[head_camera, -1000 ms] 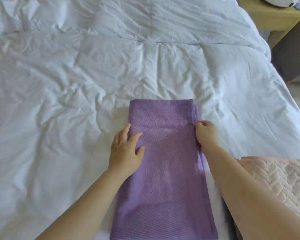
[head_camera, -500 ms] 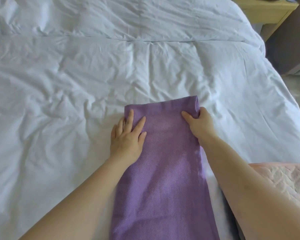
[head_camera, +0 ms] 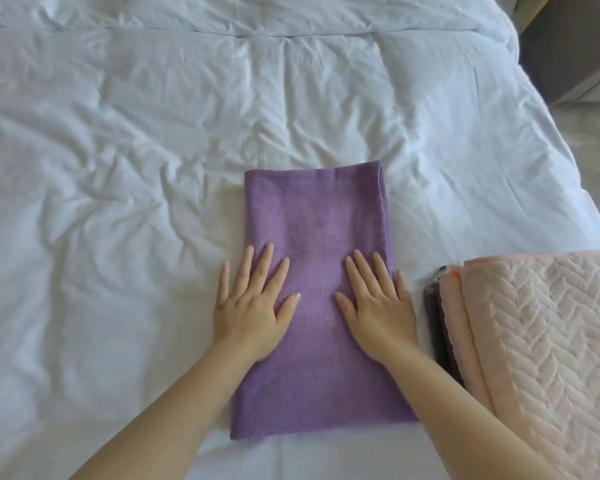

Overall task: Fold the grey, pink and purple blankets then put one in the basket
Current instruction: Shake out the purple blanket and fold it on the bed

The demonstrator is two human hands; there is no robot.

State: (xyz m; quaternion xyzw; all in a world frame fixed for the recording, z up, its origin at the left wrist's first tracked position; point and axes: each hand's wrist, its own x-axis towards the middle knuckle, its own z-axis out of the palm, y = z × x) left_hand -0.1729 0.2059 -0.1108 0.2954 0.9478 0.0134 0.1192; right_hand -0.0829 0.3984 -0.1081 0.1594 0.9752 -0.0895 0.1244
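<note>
The purple blanket (head_camera: 317, 220) lies folded into a long rectangle in the middle of the white bed. My left hand (head_camera: 253, 306) rests flat on its left edge with fingers spread. My right hand (head_camera: 378, 303) lies flat on its right side, fingers apart too. Neither hand holds any cloth. The pink quilted blanket (head_camera: 541, 341) sits folded at the right, stacked on a dark folded cloth (head_camera: 437, 323) of which only the edge shows. No basket is in view.
The white duvet (head_camera: 153, 168) is rumpled and covers the whole bed. The bed's right edge drops to the floor at the far right. A dark piece of furniture (head_camera: 575, 46) stands at the upper right corner.
Both hands have slid back from the blanket's far end toward me and now lie flat with spread fingers. The right hand has let go of the far right corner. The camera has tilted down.
</note>
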